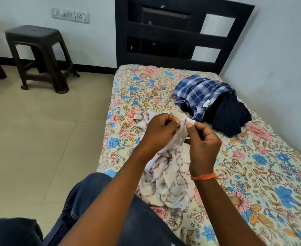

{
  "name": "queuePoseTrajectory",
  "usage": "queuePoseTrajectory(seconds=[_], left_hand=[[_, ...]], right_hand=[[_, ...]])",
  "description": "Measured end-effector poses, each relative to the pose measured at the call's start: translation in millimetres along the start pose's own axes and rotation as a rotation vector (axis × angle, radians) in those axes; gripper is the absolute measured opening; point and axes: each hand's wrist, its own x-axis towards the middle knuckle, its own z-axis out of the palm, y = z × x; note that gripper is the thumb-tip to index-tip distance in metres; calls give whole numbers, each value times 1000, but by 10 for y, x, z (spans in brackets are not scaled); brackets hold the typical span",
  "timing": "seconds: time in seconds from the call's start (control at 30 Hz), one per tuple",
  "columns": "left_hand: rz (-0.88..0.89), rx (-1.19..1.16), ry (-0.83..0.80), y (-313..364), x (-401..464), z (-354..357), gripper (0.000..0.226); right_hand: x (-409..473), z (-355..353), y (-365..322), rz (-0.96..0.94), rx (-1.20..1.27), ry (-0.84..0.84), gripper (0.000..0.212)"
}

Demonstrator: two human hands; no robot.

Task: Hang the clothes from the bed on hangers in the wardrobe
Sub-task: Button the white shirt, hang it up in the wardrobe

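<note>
1. Together, left hand (159, 129) and right hand (203, 141) pinched white patterned garment (169, 178), lifted over bed (252, 174).
2. Beyond, checked shirt (197, 94) and dark garment (232, 116) heaped near headboard (181, 32).

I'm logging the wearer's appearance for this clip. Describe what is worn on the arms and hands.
Both forearms are bare, with no sleeves in view. The right wrist carries an orange thread band with a frayed end. No rings, watch or gloves show on the left hand or the right hand. Dark blue jeans cover the legs below.
</note>
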Motion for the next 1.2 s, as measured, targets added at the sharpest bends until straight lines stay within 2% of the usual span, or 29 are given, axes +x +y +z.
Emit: queuePoseTrajectory(seconds=[0.23,0.5,0.67,0.73,0.87,1.0,1.2], left_hand=[[-35,36,-5,-248,-149,138,16],[-67,104,11,-680,-441,192,21],[-189,3,84,-1084,-617,247,16],[-207,2,70,-1181,-623,235,16],[-217,32,29,-1245,-609,224,15],[-198,91,22,-1265,-622,242,14],[-196,78,73,-1236,-637,252,13]], right_hand=[[-167,-131,177,-129,-222,-48,7],[-470,-302,535,-6,-308,-98,8],[-666,-336,685,-3,-365,-173,26],[-719,-348,742,43,-355,-177,26],[-658,-375,840,231,-303,-145,15],[-676,-374,848,257,-303,-154,25],[-734,-375,853,247,-264,-170,27]])
